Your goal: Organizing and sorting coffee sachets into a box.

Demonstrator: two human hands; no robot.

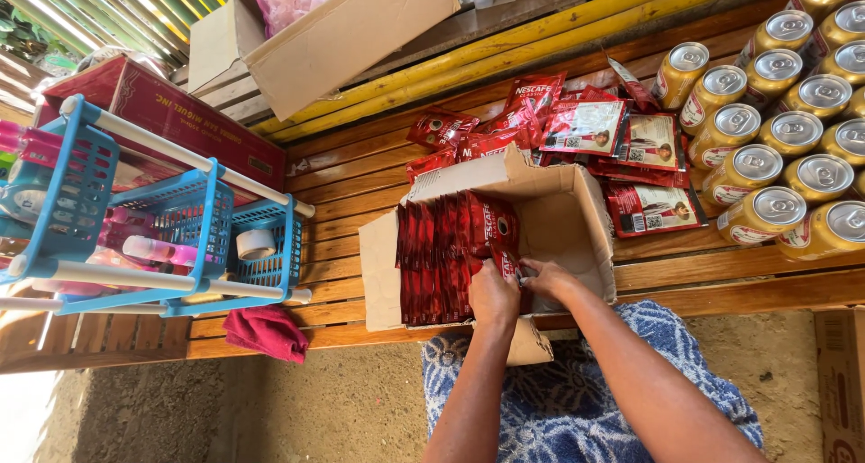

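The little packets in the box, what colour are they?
Red. The packets show best in the head view, upright in rows inside the cardboard box.

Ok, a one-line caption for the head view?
Both hands pack red sachets into a cardboard box beside gold cans.

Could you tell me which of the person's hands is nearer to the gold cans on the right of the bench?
The right hand. It is inside the cardboard box, on the side toward the gold cans. The left hand is beside it, farther from them, on the red sachets.
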